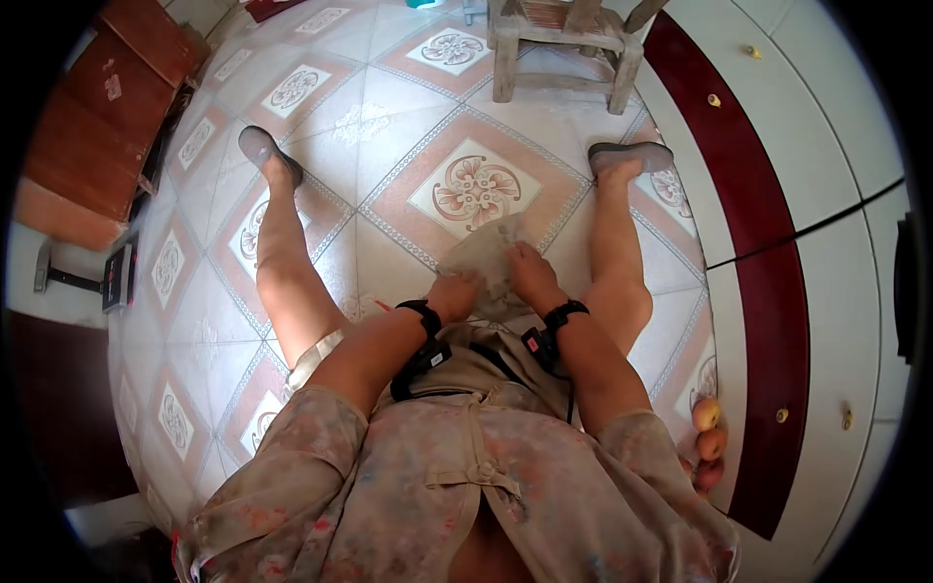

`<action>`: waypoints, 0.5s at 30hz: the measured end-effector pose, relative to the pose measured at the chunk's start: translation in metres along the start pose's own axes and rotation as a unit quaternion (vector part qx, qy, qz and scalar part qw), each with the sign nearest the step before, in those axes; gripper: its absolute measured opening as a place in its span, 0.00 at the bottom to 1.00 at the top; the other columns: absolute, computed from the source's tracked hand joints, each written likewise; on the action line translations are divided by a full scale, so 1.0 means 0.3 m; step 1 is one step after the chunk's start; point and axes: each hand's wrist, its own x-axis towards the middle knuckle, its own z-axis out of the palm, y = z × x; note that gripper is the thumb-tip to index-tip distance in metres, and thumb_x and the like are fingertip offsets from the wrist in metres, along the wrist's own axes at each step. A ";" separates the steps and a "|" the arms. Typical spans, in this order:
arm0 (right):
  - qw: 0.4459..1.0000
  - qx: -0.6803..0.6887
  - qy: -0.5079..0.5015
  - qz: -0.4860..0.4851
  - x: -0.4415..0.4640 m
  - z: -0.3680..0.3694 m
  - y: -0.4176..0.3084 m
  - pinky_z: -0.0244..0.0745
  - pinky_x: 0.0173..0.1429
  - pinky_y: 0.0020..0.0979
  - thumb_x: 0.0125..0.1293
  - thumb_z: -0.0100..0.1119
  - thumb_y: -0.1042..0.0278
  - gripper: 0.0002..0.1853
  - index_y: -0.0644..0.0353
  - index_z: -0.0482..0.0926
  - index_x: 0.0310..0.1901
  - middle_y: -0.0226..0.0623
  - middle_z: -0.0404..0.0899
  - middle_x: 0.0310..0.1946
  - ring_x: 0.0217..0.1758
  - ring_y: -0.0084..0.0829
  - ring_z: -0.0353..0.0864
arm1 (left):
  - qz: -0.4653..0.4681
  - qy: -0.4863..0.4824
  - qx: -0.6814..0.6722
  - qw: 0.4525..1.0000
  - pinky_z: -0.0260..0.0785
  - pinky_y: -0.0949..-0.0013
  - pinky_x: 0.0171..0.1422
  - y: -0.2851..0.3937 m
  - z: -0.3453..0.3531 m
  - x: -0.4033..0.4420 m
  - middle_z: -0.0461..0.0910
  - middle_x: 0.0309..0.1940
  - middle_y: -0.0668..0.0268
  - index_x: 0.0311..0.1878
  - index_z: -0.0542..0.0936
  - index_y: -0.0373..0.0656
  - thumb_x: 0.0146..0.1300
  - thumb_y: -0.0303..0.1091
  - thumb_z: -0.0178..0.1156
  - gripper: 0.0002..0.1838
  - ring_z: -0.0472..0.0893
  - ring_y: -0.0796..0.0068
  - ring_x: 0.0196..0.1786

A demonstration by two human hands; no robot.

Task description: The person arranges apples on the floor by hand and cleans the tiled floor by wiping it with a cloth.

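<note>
Between my legs, in the middle of the head view, is a thin, crumpled beige-grey piece (483,247) with faint darker marks, cloth or a bag; I cannot tell which. My left hand (455,295) is closed on its near left edge. On its right side my right hand (532,274) grips it too, fingers bent. The fingertips of both hands are partly hidden by the hands themselves. Each wrist wears a black strap with a small device, the left strap (422,317) and the right strap (566,313).
A wooden stool (562,80) stands ahead on the patterned tile floor (403,185). White cabinets with a dark red band (773,321) line the right side, and several apples (710,444) lie beside them. Brown wooden furniture (92,117) and a scale-like device (119,277) are at left.
</note>
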 end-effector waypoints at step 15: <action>0.991 0.003 -0.004 -0.134 0.131 0.173 -0.152 0.74 0.54 0.47 0.50 0.61 0.75 0.16 0.63 0.75 0.43 0.51 0.72 0.47 0.52 0.55 0.71 | -0.172 -0.031 0.089 0.981 0.58 0.35 0.69 -0.022 0.018 -0.092 0.65 0.70 0.57 0.59 0.78 0.39 0.60 0.33 0.57 0.22 0.67 0.50 0.70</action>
